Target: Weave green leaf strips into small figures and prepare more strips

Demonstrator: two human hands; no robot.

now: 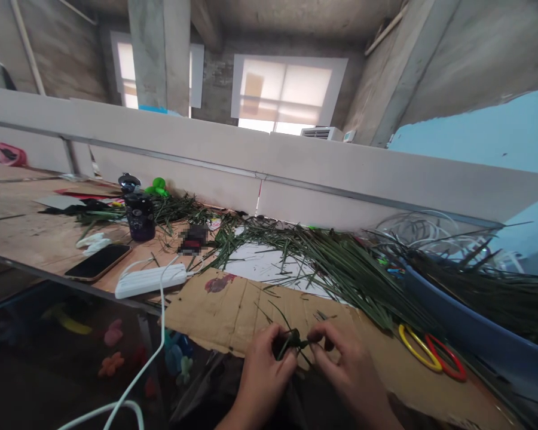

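Observation:
A small dark green piece of woven leaf strips (294, 340) is held up over the front edge of a cardboard sheet (233, 310). My left hand (266, 361) is closed around its left side, thumb and fingers pinching it. From the right, my right hand (341, 358) pinches a strip or end of the same piece; the exact grip is partly hidden by the fingers. Thin loose strip ends stick out above and below. To the right on the cardboard lie scissors with one yellow handle loop (419, 348) and one red handle loop (446, 357), their blades hidden under leaves.
Long green leaves (349, 263) are heaped behind the cardboard, beside a blue tub (470, 322) full of more leaves. Leftward are a white power strip (150, 280) with a cable, a phone (99, 263) and a dark bottle (140, 218). A white partition (197, 173) stands behind.

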